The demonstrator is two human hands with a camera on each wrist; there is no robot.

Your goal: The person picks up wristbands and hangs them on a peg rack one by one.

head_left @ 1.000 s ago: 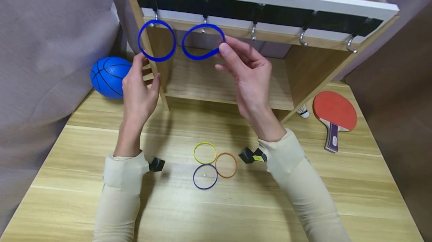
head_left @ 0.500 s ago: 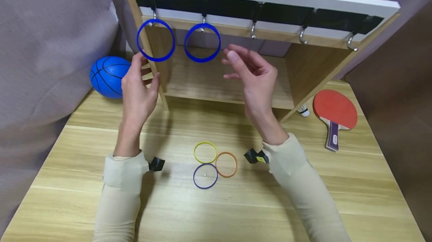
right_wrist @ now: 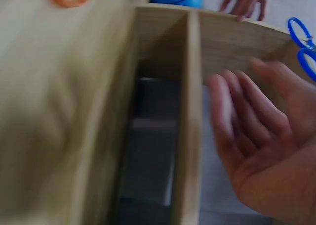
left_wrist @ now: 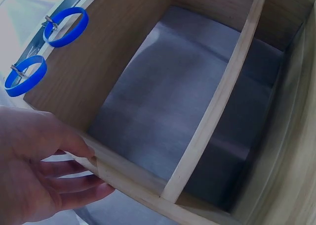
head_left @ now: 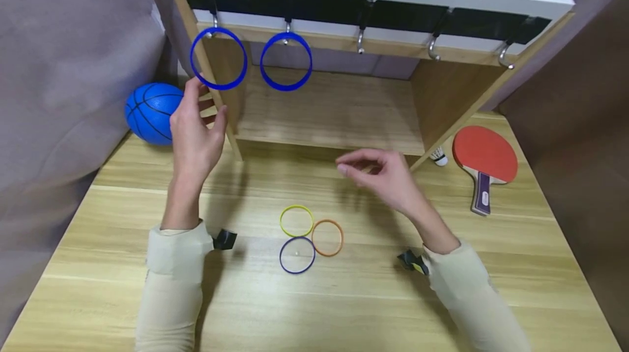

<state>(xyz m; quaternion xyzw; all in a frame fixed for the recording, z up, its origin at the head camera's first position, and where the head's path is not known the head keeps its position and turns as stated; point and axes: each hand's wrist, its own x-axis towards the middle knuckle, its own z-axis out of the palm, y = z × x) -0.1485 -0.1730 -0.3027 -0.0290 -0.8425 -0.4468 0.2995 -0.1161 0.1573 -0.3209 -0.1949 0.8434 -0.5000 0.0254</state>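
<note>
Currently the left hand (head_left: 195, 133) pinches the side edge of the wooden shelf (head_left: 339, 106), while the right hand (head_left: 382, 178) — unoccupied, fingers loosely bent — hovers over the table (head_left: 363, 303). Two round, bright blue rings (head_left: 286, 88) hang from the leftmost hooks (head_left: 288, 27) — one near the left fingertips, the other well apart from the right hand.

the person i'm watching has both arms out in front: left arm (head_left: 174, 292) nearly straight ahead, left hand (head_left: 194, 133) gripping between thumb (left_wrist: 74, 144) and fingers (left_wrist: 89, 194); right arm (head_left: 479, 297) slanting inward, right hand (head_left: 385, 174) nearer the body, its fingers loosely curved.
</note>
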